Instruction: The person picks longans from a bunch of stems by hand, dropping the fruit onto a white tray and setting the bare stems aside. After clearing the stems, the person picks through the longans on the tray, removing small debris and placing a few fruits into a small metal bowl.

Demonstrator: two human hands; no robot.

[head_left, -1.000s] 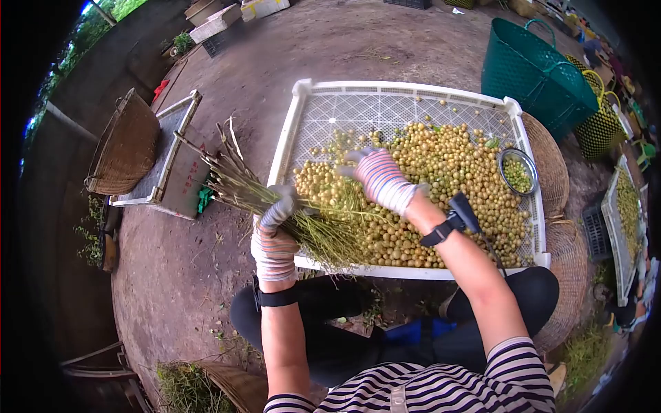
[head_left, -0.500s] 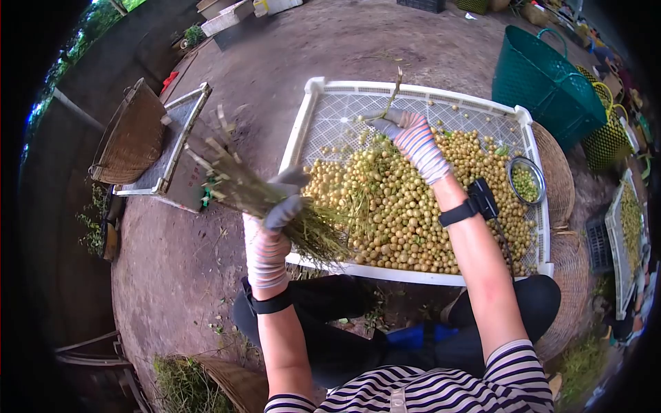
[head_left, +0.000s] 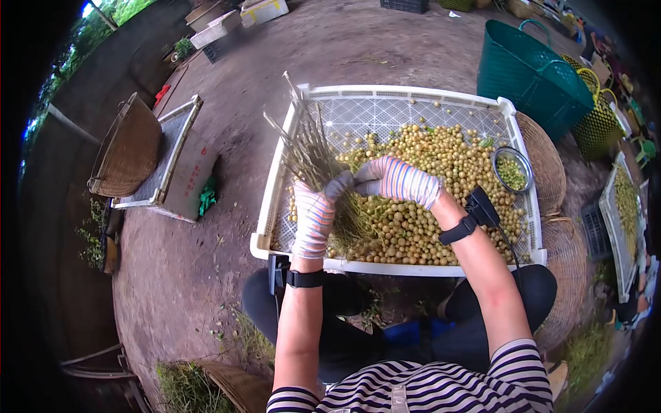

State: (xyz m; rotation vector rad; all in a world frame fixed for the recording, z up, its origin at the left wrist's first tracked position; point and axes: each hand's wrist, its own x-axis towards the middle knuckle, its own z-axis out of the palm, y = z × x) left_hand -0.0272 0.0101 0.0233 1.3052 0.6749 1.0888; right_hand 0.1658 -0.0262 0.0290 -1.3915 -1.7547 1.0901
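Observation:
My left hand (head_left: 318, 210), in a striped glove with grey fingers, is closed around a bundle of thin bare stems (head_left: 308, 148). The stems stand up above the fist, and their finer twiggy ends hang below it. My right hand (head_left: 396, 182), gloved alike, meets the left at the bundle's side. Its fingers are pressed together, and what they pinch is hidden. Under both hands is a white mesh tray (head_left: 413, 90) with many small round yellow-brown fruits (head_left: 441, 155). Beside the right wrist, a metal bowl (head_left: 529, 180) of greener fruits sits in the tray.
At the left, a wicker basket (head_left: 131, 155) leans on another tray (head_left: 180, 138). A teal basket (head_left: 530, 82) and a yellow-black woven basket (head_left: 595, 134) stand at the right, near a further fruit tray (head_left: 620, 227). A basket of cut stems (head_left: 189, 389) is at lower left.
My right hand has come down and left from the tray's far side to the bundle. The left hand has moved right over the tray, and the stems now stand more upright.

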